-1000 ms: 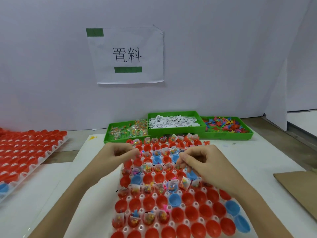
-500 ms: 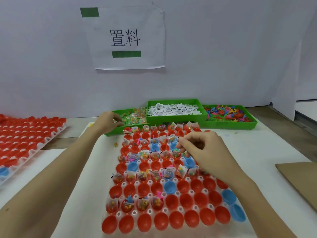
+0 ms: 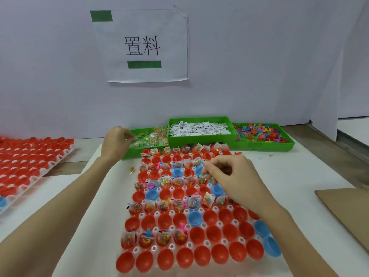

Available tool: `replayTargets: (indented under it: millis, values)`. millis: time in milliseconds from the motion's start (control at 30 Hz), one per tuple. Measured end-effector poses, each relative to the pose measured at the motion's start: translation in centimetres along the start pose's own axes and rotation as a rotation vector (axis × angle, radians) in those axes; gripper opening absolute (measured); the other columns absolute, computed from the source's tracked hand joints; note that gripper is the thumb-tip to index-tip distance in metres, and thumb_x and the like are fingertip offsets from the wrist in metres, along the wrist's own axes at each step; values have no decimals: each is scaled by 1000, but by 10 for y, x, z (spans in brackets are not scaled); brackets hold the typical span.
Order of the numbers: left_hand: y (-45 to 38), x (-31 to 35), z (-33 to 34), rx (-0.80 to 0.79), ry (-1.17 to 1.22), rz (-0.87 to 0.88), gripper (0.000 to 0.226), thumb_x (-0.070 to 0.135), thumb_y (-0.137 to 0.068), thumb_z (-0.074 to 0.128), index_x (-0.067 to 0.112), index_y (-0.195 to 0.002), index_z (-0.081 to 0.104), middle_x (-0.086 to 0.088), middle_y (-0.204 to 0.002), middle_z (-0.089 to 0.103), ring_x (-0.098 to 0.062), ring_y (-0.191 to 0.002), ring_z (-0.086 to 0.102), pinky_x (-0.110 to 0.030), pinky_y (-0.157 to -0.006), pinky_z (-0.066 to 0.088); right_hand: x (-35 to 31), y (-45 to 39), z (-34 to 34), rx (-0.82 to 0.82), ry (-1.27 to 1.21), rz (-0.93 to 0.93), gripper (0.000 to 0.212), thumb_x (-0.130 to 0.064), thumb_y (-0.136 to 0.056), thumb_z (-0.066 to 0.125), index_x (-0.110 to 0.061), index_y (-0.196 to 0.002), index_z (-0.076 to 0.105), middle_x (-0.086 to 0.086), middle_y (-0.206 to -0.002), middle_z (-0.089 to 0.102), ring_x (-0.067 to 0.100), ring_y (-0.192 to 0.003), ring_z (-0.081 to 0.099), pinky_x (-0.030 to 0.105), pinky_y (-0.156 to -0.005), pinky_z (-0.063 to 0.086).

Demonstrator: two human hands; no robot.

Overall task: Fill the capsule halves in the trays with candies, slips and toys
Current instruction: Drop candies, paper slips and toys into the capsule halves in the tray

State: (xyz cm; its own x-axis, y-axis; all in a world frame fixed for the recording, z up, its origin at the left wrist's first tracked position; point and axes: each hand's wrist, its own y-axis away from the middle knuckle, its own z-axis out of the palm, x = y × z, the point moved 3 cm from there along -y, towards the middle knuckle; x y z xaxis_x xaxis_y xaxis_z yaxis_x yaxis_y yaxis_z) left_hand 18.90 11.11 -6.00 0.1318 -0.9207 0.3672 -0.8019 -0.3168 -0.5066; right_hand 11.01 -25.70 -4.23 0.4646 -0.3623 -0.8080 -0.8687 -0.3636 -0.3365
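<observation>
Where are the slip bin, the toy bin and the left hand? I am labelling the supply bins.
slip bin (image 3: 201,138): head view, on its green front wall.
toy bin (image 3: 265,145): head view, on its green front wall.
left hand (image 3: 115,141): head view, on the back of the hand, by the candy bin.

Left hand (image 3: 115,141): bare, no glove, ring or watch.
Right hand (image 3: 232,176): bare, fingers (image 3: 207,170) unadorned.
Forearms: both uncovered, no sleeve visible up to the near frame edge.

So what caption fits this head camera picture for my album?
Left hand reaches into the candy bin; right hand hovers over the capsule tray.
</observation>
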Motion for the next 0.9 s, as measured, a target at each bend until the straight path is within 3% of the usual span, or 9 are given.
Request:
replayTargets:
  millis: [133, 200, 267, 367, 500, 633, 700, 767, 900]
  values:
    - [32, 15, -23, 150, 207, -61, 15, 20, -92, 76, 10, -103, 79, -10, -99, 71, -23, -76, 61, -33, -73, 46, 2, -1, -1, -1, 15, 10, 24, -30, -99, 65, -28, -78, 76, -12, -71, 74, 5, -67, 70, 20, -70, 58]
    - [59, 27, -32, 126, 355, -75, 19, 22, -93, 74, 12, -109, 78, -9, -100, 71, -22, -76, 67, -35, -75, 57, 3, -2, -2, 7, 21, 11, 25, -31, -99, 65, -29, -77, 76, -10, -73, 74, 7, -68, 70, 22, -70, 58]
    - [90, 38, -40, 70, 486, -65, 20, 22, -93, 73, 16, -113, 76, -6, -98, 69, -15, -74, 72, -26, -75, 60, 3, -2, -5, 25, 21, 9, 24, -31, -98, 64, -29, -77, 76, -10, -74, 74, 6, -67, 70, 19, -67, 56]
    - [127, 52, -50, 5, 647, -50, 14, 21, -92, 73, 18, -104, 79, 3, -99, 68, -11, -74, 75, -16, -74, 58, 3, -3, -6, 35, 24, 6, 23, -28, -98, 65, -29, -78, 77, -10, -74, 74, 4, -64, 69, 12, -64, 52]
    - [149, 60, -63, -30, 808, -16, 6, 15, -90, 75, 17, -92, 80, 5, -94, 71, -19, -81, 75, -23, -76, 60, 4, -9, -3, 68, 37, 17, 18, -25, -98, 66, -27, -85, 77, -10, -78, 75, 6, -71, 69, 16, -66, 53]
    - [156, 56, -72, -40, 837, 11, 3, 19, -88, 78, 21, -90, 79, 6, -91, 75, -16, -85, 73, -22, -76, 58, -1, -39, 6, 74, 164, -43, 11, -21, -97, 67, -28, -98, 75, -16, -82, 73, -2, -80, 68, 12, -71, 53]
    - [159, 55, -74, -34, 851, 8, 2, 24, -87, 78, 24, -88, 79, 7, -88, 76, -15, -81, 72, -23, -74, 58, -2, -67, 14, 62, 260, -80, 16, -15, -99, 64, -26, -105, 75, -18, -94, 71, -4, -85, 66, 11, -74, 52]
    - [162, 56, -76, -20, 855, 16, 2, 29, -85, 77, 27, -86, 78, 10, -87, 75, -16, -77, 70, -27, -71, 58, 0, -102, 21, 56, 339, -83, 20, -12, -101, 60, -23, -111, 74, -11, -109, 69, -1, -91, 63, 15, -82, 51]
    - [166, 62, -76, -10, 851, 67, 4, 26, -87, 77, 29, -86, 77, 10, -87, 73, -18, -73, 68, -33, -68, 58, 9, -165, 38, -59, 546, -70, 30, -5, -103, 53, -18, -123, 73, 6, -130, 69, 19, -114, 64, 36, -103, 51]
